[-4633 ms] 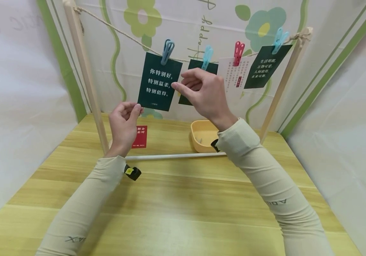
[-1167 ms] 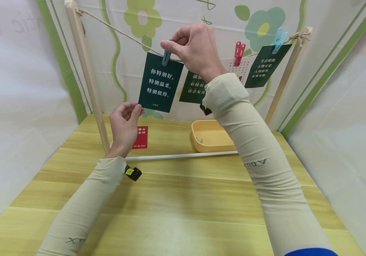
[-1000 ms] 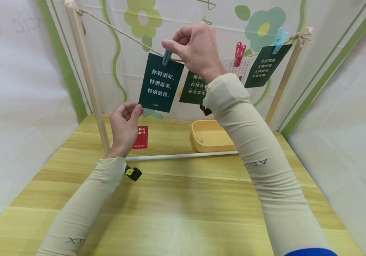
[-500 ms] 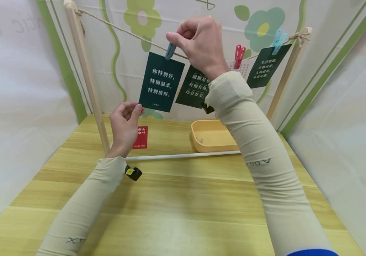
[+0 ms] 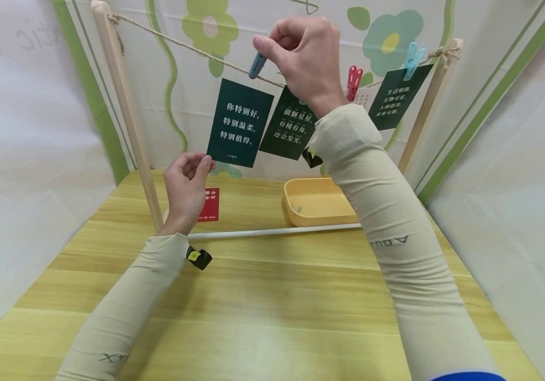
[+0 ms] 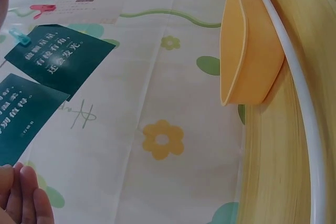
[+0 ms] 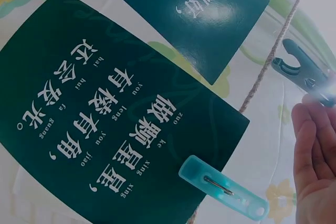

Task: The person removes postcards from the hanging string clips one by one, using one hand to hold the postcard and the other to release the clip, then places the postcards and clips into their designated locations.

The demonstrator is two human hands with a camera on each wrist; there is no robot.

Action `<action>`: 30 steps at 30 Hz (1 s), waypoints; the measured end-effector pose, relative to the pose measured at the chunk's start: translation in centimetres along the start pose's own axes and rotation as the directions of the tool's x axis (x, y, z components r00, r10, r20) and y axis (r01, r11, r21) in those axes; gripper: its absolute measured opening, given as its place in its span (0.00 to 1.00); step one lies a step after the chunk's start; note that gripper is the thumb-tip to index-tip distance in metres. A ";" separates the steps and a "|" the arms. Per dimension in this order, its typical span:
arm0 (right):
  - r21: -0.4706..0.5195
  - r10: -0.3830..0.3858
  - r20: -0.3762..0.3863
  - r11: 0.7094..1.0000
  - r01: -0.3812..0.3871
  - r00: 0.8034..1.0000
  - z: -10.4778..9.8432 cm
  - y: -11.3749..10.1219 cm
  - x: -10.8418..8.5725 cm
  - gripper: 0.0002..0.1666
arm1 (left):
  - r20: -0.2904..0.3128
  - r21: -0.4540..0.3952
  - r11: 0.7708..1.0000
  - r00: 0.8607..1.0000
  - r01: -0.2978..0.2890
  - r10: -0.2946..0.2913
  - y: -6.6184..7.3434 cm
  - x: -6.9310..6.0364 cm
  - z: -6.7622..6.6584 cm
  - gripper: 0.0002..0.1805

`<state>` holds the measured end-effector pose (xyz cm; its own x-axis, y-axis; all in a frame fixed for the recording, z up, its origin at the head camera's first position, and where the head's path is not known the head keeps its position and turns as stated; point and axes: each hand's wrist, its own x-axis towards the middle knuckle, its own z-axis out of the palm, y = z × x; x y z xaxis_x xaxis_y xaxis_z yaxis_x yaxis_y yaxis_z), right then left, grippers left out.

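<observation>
Left hand (image 5: pixel 185 188): thumb and fingers pinched together on the lower left corner of a dark green card (image 5: pixel 240 124) with white lettering. Card stands up and to the right from these fingers, slightly tilted, its top edge just under the rope (image 7: pixel 255 88).

Right hand (image 5: pixel 307 63): higher, to the right of my left. Thumb and fingers clamped on the handle end of a blue-grey clip (image 5: pixel 256 66). Clip slants down to the left from my thumb, apart from the card. Tips gape right by the rope; whether they touch it, I cannot tell.

Directly below my right hand, a second green card (image 5: pixel 288 127) hangs from a pale teal clip (image 7: pixel 226 187). Farther right of that hand: a white card (image 5: pixel 365 98) under a red clip (image 5: pixel 354 82), then another green card (image 5: pixel 396 100) under a light blue clip (image 5: pixel 412 61), near the right post (image 5: pixel 423 116).

On the counter (image 5: pixel 262 301): a red card (image 5: pixel 212 206), partly hidden behind my left hand; a yellow tray (image 5: pixel 320 218) well below my right, partly covered by my sleeve (image 5: pixel 396 211).
</observation>
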<state>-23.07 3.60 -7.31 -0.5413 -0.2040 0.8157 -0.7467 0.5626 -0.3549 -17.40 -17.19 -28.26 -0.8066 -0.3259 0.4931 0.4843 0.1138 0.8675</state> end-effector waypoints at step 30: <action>0.141 0.023 0.047 0.990 -0.030 0.999 -0.2 -0.1 -1.6 0.22 | -0.014 -0.003 0.999 0.999 0.035 -0.035 -0.4 -0.1 0.2 0.16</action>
<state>-22.01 4.02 -8.51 -0.5762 -0.2282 0.7848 -0.7773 0.4496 -0.4400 -17.60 -17.03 -28.67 -0.8182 -0.3428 0.4615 0.4570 0.0992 0.8839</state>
